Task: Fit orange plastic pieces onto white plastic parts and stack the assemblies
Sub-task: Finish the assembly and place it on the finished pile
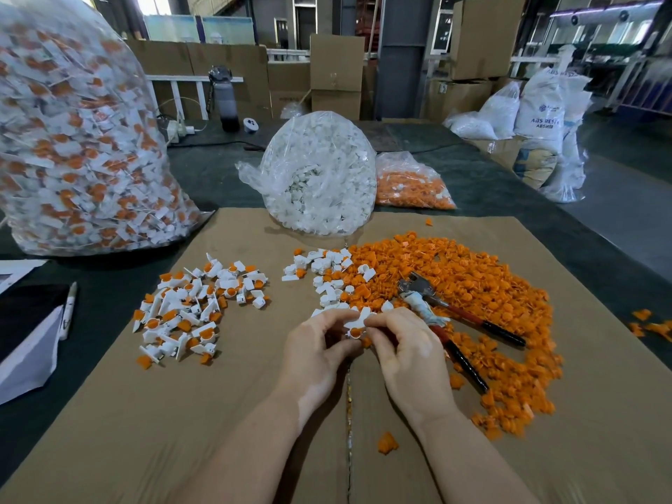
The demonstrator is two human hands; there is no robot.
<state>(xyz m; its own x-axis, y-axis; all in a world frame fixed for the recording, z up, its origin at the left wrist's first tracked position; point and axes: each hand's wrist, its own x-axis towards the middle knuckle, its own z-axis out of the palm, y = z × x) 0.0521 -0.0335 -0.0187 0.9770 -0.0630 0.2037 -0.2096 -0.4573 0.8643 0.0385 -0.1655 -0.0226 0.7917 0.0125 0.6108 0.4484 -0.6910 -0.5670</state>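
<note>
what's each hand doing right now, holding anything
Left hand: fingers pinch the white part with orange piece.
Right hand: fingers pinch the same part from the other side.

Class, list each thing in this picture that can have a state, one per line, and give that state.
Left hand: pinching the white part.
Right hand: pinching the white part.
White part: held, orange piece in it.
Pliers: lying on the orange pile, untouched.
Bag of white parts: lying with its mouth open.
Bag of assemblies: full, standing.
Bottle: upright.
</note>
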